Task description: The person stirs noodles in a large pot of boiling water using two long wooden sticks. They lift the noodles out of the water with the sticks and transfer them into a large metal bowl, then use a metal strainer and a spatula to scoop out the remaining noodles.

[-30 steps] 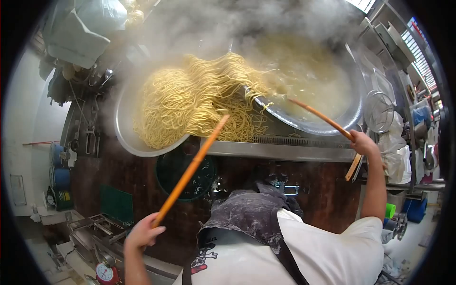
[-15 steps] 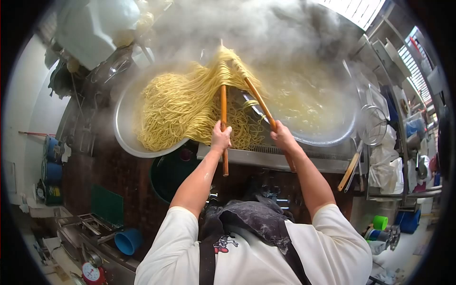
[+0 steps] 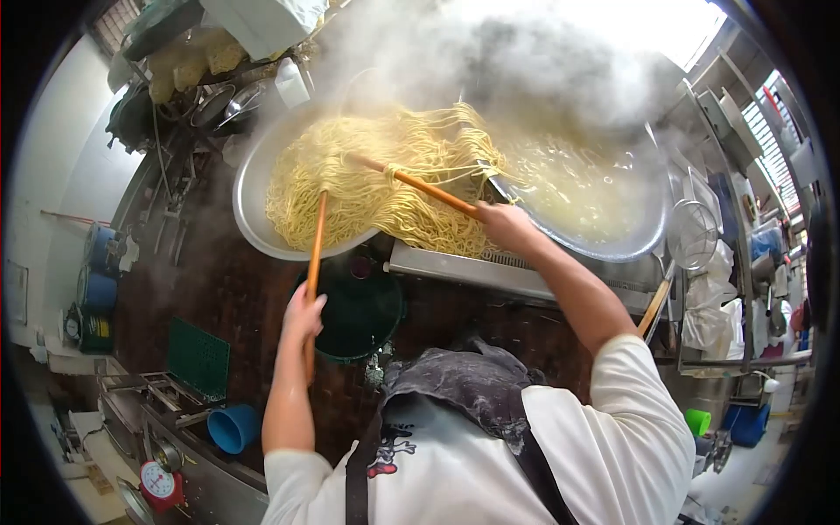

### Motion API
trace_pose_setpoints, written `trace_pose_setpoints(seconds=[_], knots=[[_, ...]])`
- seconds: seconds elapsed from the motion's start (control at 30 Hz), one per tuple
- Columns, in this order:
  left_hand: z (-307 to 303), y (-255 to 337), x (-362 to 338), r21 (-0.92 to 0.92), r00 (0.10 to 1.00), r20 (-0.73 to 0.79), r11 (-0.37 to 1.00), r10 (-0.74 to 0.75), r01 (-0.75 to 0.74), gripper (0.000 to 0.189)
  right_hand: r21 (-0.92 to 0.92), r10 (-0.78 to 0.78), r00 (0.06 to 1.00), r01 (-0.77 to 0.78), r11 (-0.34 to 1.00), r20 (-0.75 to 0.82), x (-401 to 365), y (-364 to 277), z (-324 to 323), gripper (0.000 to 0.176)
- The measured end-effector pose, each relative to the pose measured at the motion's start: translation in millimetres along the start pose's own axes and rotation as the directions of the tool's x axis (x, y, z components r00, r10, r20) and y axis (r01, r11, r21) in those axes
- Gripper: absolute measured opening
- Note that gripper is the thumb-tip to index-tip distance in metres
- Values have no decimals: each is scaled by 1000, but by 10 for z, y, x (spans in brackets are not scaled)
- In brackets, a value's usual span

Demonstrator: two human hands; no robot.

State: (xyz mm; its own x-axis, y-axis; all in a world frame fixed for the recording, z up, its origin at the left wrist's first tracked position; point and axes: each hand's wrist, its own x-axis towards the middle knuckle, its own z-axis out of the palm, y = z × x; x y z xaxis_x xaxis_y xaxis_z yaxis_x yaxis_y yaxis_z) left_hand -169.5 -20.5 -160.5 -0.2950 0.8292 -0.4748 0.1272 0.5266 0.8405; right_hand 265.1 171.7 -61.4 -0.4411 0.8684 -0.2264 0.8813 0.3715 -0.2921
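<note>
Overhead, we see yellow noodles (image 3: 376,179) heaped in the wide metal basin (image 3: 249,210) at far left, with some strands trailing right over the rim of the boiling wok (image 3: 612,245). Our left hand (image 3: 302,317) is wrapped round the near end of the left stick (image 3: 316,236), whose tip is buried in the pile. Our right hand (image 3: 503,226), fingers clenched, holds the right stick (image 3: 420,185) laid across the heap. Done well, we judge, both sticks slide under the strands and lift evenly, with forearms clear of the steam (image 3: 525,61). A green bucket (image 3: 359,306) sits nearer us below the basin, and a wire strainer (image 3: 696,232) hangs at right.
</note>
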Motion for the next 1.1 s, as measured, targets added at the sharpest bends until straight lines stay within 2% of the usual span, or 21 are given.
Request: trace_pose_setpoints(seconds=[0.03, 0.07, 0.1, 0.13, 0.17, 0.2, 0.23, 0.33, 0.37, 0.43, 0.5, 0.53, 0.57, 0.6, 0.63, 0.73, 0.77, 0.83, 0.9, 1.0, 1.1], knots=[[-345, -212, -244, 162, 996, -83, 987, 20, -6, 59, -1, 113, 993, -113, 994, -41, -191, 317, -19, 32], [-651, -8, -753, 43, 995, -36, 995, -92, 94, 59, -33, 95, 992, -98, 995, -83, -438, 712, -88, 37], [-987, -11, -1098, 92, 994, -30, 990, -103, 106, 62, 39, 162, 986, -160, 986, -47, -805, 811, -403, 40], [-1225, 234, -1490, 132, 979, 6, 970, -206, 203, 63, 78, 230, 968, -222, 972, -105, -1170, 1034, -578, 39], [-1373, 358, -1796, 165, 971, 29, 959, -238, 230, 64, 86, 291, 949, -282, 956, -120, -1478, 1340, -681, 36], [-1450, 463, -1983, 195, 961, 48, 946, -273, 259, 64, 65, 404, 914, -401, 914, -32, -1760, 1382, -962, 33], [-1369, 622, -2030, 199, 958, 48, 943, -282, 268, 64, 47, 447, 894, -447, 893, 6, -1994, 1548, -1064, 32], [-538, 1070, -1880, 321, 887, 200, 883, -416, 342, 64, -19, 521, 850, -521, 853, 82, -2192, 1922, -1018, 32], [-209, 998, -1688, 318, 870, 286, 896, -402, 310, 61, -61, 560, 820, -557, 828, 116, -2177, 2025, -934, 31], [539, 710, -1214, 212, 840, 401, 929, -365, 303, 58, -90, 528, 844, -521, 849, 98, -1952, 2317, -481, 33], [1390, 455, -705, 205, 874, 447, 973, -193, 110, 56, 7, 398, 913, -400, 917, 87, -1574, 2573, 180, 27], [1815, 273, -418, 93, 887, 453, 994, -90, 53, 55, 162, 421, 906, -422, 892, 40, -1399, 2352, 331, 23], [2214, 238, -160, 25, 919, 394, 999, 15, -27, 56, 185, 413, 908, -419, 889, 69, -1213, 2280, 493, 27], [2523, 378, 39, 23, 939, 339, 998, 52, -64, 53, 214, 428, 904, -420, 882, 10, -1099, 2172, 643, 35], [2802, 410, 313, -69, 941, 315, 992, 124, -108, 49, 283, 385, 920, -352, 892, -69, -1020, 2036, 738, 41], [3115, 794, 593, -294, 946, 239, 945, 220, -145, 31, 283, 306, 940, -256, 924, -153, -814, 1487, 754, 44], [3085, 889, 606, -300, 945, 234, 942, 227, -152, 31, 317, 293, 953, -257, 913, -72, -713, 1126, 539, 36], [2955, 1014, 577, -466, 921, 238, 868, 310, -172, 17, 371, 234, 959, -162, 914, -159, -423, 577, 460, 23], [2673, 1243, 476, -495, 931, 203, 852, 304, -170, 15, 360, 143, 975, -73, 930, -172, -213, -73, 91, 17], [2149, 1408, 362, -667, 946, 140, 734, 294, -130, 15, 339, 38, 970, 47, 939, -238, 33, -682, -203, 17], [1642, 1179, 277, -691, 949, 106, 708, 296, -144, 16, 278, -69, 951, 158, 948, -303, 77, -1049, -286, 21]])
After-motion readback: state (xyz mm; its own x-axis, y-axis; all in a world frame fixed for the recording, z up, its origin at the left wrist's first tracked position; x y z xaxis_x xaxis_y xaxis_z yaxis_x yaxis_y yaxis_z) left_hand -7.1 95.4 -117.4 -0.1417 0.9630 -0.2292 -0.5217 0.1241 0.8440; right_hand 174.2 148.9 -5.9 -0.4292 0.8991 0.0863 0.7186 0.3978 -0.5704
